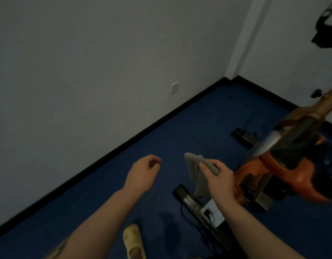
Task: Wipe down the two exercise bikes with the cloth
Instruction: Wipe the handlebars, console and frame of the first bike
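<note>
Dim room, view looks down over both forearms. R hand (pixel 220 177) grips the grey cloth (pixel 196 172) — thumb on top, fingers curled under the bunched fabric, so they're clamped on it; the loose end hangs down below the hand. The cloth is held in the air above the blue floor (pixel 105 202), just left of the orange exercise bike (pixel 284 165) and not touching it as far as I can tell.

L hand (pixel 144 170) is out in front, well left of the cloth, holding nothing; fingers loosely curled w/ tips near the thumb, relaxed, not a fist.

The bike sits at the right side, orange body w/ dark panels, its frame running up toward the right edge. Its near base bar (pixel 191 200) lies on the floor below the R hand, w/ a white block (pixel 212 210) and a black cable (pixel 184 214) beside it. A second base bar (pixel 242 137) lies farther back. Only a dark shape (pixel 327 25) shows at top right — can't tell what it is.

Bottom centre: a foot in a pale yellow slipper (pixel 132 240) on the floor. White walls meet a black skirting (pixel 142 131); a white wall socket (pixel 174 87) sits low on the left wall.
</note>
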`<state>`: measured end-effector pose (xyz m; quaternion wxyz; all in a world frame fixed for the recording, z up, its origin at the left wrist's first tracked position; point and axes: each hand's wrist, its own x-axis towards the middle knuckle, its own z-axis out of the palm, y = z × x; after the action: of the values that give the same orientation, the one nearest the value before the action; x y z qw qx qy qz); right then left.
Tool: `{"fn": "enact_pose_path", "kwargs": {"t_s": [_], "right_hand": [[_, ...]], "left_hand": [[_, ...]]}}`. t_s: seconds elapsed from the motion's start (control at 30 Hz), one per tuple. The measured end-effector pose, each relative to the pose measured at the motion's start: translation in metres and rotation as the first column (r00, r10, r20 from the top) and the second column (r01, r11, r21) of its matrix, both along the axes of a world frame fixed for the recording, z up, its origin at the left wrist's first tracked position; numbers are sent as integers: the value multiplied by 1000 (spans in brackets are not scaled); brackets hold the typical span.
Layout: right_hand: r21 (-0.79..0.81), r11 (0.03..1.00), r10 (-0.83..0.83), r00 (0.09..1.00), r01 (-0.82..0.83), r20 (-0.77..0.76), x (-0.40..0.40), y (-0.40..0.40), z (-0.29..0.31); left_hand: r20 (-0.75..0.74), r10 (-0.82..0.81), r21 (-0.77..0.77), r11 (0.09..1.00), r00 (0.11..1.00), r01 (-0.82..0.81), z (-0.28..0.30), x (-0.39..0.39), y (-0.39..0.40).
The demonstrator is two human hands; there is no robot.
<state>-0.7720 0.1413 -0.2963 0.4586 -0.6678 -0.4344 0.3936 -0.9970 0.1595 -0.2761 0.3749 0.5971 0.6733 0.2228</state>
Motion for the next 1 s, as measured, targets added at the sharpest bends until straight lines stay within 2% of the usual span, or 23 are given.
{"fn": "enact_pose_path", "kwargs": {"t_s": [0.2,0.33,0.47,0.7,0.87,1.0], "right_hand": [[10,952,-304,952,305,-13,-46,42,2],[-5,908,-419,908,419,-15,-60,61,5],[-1,871,-490,871,490,10,-58,91,4],[55,790,-612,791,610,16,-26,159,7],[86,729,-684,727,679,54,9,199,14],[107,656,-754,656,747,44,29,227,25]], "left_hand": [[-31,-203,5,979,979,203,-8,-59,100],[19,-301,-7,954,953,301,-9,-54,153],[66,-437,4,899,897,437,-11,-23,205],[39,-616,29,788,787,615,-5,48,294],[63,-686,86,727,725,681,9,104,357],[73,-760,76,649,645,757,16,141,383]]}}
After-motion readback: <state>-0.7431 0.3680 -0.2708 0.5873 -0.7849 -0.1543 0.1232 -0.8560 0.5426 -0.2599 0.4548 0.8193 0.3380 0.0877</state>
